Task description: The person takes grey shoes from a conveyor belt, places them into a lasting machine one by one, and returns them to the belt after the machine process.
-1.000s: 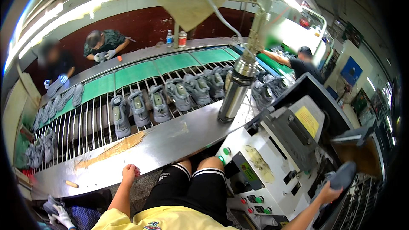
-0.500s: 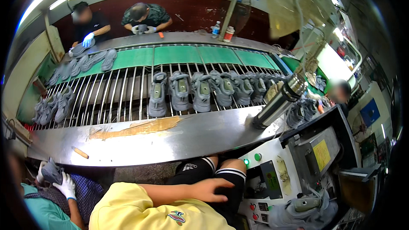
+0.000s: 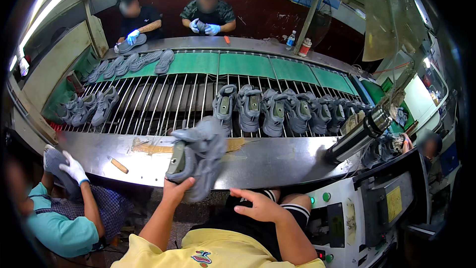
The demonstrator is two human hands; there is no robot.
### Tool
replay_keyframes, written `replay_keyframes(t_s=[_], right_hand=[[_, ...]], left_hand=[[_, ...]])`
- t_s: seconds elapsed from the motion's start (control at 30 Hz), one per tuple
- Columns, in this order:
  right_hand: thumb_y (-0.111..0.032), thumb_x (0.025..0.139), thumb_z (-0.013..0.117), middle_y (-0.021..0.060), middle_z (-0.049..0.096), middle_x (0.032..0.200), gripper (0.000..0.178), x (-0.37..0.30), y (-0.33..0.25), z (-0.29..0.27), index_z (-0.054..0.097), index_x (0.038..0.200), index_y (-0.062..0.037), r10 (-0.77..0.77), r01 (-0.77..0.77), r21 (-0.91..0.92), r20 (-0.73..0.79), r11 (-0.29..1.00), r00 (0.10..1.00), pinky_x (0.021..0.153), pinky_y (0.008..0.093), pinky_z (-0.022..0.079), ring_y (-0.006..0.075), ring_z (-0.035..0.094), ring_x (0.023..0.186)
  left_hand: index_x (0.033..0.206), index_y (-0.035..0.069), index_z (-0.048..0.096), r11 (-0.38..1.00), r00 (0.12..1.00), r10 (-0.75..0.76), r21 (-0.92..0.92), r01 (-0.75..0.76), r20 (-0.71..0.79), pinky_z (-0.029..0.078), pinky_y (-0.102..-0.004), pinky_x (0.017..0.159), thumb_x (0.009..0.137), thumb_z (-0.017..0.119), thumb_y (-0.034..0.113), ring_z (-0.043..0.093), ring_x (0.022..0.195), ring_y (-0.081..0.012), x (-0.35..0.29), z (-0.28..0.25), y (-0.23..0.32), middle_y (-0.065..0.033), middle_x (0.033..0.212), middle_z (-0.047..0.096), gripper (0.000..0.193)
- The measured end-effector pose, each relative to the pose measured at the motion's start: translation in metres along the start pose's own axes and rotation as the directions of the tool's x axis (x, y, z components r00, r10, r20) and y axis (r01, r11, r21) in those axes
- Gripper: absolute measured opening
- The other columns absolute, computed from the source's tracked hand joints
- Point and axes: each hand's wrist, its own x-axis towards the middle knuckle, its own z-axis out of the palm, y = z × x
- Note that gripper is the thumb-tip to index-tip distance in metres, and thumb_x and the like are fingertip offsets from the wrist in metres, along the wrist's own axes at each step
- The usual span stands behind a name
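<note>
My left hand (image 3: 176,191) is closed around the lower end of a pair of grey sneakers (image 3: 207,156), raised over the near edge of the metal bench. Motion smears the pair, but an olive-coloured insole shows in the opening of one shoe. To the right of the sneakers, my right hand (image 3: 259,207) hovers above my lap with its fingers stretched out and nothing in it. Beyond the held pair, a row of grey sneakers (image 3: 273,114) stands on the roller conveyor (image 3: 163,101).
A steel thermos (image 3: 359,134) stands at the bench's right, near a control-panel machine (image 3: 337,223). A wooden-handled tool (image 3: 118,165) lies left. More sneakers (image 3: 105,104) and grey soles (image 3: 164,62) lie farther back. Gloved co-workers are at left and across the conveyor.
The view has swung left. The sneakers, earlier at the lower right by the machine, are now in my left hand over the bench. My right hand has come into view.
</note>
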Motion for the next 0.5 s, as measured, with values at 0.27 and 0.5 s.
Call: replay_keyframes(t_s=[0.27, 0.5], right_hand=[[-0.015, 0.078, 0.066, 0.0157, 0.065, 0.102, 0.031, -0.108, 0.099, -0.017, 0.063, 0.106, -0.0028, 0.191, -0.629, -0.239, -0.822, 0.739, 0.536, 0.081, 0.0349, 0.049, 0.0260, 0.064, 0.093], [0.000, 0.079, 0.058, 0.0084, 0.062, 0.071, 0.009, -0.269, 0.122, 0.010, 0.064, 0.086, 0.0015, 0.128, -0.700, 0.156, -0.987, 0.697, -0.093, 0.058, 0.0276, 0.047, 0.0145, 0.059, 0.062]], left_hand=[[0.131, 0.003, 0.040, 0.863, 0.947, 0.308, 0.445, -0.238, -0.089, 0.043, -0.0353, 0.093, 0.064, 0.082, 0.017, 0.055, 0.109, -0.0246, 0.075, -0.046, -0.072, -0.0142, 0.117, 0.057, 0.080], [0.132, 0.006, 0.044, 0.762, 0.919, 0.247, 0.647, 0.012, -0.307, 0.043, -0.0382, 0.093, 0.063, 0.081, 0.034, 0.056, 0.111, -0.0337, 0.187, 0.014, -0.057, -0.0185, 0.119, 0.059, 0.083]])
